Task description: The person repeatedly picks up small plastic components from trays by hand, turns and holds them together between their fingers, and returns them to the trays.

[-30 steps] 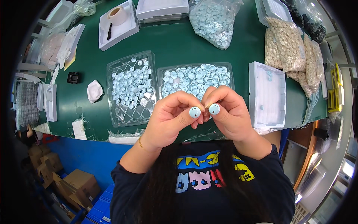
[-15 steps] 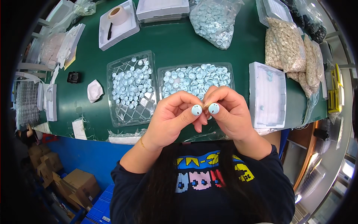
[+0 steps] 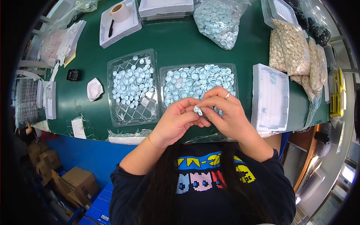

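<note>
My left hand [image 3: 180, 122] and my right hand [image 3: 225, 110] meet in front of my chest, fingers pinched together. Between their fingertips are small light-blue round plastic pieces [image 3: 198, 110], seen partly edge-on. Fingers cover much of them, so I cannot tell how they fit together. Another light-blue piece shows by the right hand's fingers. Just beyond the hands lies a clear tray [image 3: 161, 80] heaped with similar cup-shaped pieces. To its left, a second clear tray [image 3: 119, 119] holds more of them, its lattice bottom showing in places.
A white tray [image 3: 270, 101] with a few blue pieces lies right. At the back are a bag of blue pieces [image 3: 219, 24], stacked white trays [image 3: 166, 8], and a tray with a tape roll [image 3: 118, 13]. Bags of beige pieces [image 3: 287, 47] sit far right; a white cloth-like item [image 3: 95, 89] lies left.
The two pieces, held side by side with dark marks facing me, have been turned and brought together. My right hand has shifted over toward the left fingertips.
</note>
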A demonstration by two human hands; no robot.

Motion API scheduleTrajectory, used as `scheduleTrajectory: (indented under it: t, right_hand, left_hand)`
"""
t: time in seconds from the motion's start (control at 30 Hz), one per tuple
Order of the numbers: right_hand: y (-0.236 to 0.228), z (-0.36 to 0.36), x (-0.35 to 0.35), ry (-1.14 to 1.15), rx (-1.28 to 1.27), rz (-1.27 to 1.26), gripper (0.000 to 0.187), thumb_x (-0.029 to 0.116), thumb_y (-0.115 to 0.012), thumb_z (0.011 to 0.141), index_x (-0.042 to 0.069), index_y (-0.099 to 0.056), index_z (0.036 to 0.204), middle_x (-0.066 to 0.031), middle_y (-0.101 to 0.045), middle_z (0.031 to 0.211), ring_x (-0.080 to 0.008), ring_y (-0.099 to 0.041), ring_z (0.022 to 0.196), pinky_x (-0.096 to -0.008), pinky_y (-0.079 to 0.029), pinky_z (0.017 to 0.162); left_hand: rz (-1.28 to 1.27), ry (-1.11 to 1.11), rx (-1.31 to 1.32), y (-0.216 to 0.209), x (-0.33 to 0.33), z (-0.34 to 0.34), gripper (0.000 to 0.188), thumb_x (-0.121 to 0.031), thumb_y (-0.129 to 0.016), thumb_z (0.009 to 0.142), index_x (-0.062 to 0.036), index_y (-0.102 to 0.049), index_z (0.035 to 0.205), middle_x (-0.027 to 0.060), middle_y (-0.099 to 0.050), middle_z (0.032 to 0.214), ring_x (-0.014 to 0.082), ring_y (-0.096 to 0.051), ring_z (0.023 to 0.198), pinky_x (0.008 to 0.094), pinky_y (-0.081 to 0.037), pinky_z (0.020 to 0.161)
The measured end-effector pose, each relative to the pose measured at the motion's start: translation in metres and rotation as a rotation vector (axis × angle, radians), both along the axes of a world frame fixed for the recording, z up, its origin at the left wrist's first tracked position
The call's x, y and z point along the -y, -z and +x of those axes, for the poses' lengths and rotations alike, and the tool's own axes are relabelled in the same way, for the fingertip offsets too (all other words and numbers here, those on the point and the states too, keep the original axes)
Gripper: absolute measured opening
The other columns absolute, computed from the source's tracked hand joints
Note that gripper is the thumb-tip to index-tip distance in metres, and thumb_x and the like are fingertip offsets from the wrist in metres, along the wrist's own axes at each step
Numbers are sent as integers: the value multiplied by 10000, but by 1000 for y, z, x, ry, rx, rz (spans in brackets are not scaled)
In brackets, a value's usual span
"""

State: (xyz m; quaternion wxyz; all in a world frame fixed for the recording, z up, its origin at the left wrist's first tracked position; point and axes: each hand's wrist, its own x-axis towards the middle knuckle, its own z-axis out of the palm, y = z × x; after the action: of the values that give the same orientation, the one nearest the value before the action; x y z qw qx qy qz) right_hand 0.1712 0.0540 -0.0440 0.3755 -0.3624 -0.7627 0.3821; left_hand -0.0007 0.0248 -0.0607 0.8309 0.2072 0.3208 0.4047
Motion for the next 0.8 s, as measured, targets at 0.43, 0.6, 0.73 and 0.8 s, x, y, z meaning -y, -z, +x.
scheduleTrajectory:
  t: [0.43,0.6,0.73,0.8]
  right_hand:
    - [-3,25,-19,239,4,10,118,-19,-592,772,8,-639,877,-96,-590,813,-204,-569,724,-268,-445,622]
    - [5,30,-27,309,112,-9,112,-4,-595,768,31,-644,862,-76,-590,834,-199,-563,745,-277,-439,624]
    - [15,17,-28,266,305,61,125,5,-622,727,52,-647,840,-65,-569,814,-239,-536,781,-324,-441,672]
    - [19,12,-28,247,364,105,130,8,-631,711,55,-647,831,-65,-559,803,-254,-525,788,-341,-441,691]
  left_hand:
    - [363,-453,-569,-8,-26,-71,212,-21,-513,817,26,-588,1010,123,-622,970,217,-600,895,323,-448,811]
    - [895,-380,-1679,-6,-40,-71,145,-108,-632,747,-115,-651,891,17,-592,1018,253,-507,989,395,-283,916]
    - [1012,-119,-1829,-4,-43,-45,101,-130,-671,709,-117,-672,809,15,-549,966,202,-468,954,388,-256,874]
    - [1012,-70,-1841,0,-48,-38,91,-131,-677,700,-120,-669,790,11,-534,936,202,-466,924,381,-267,842]
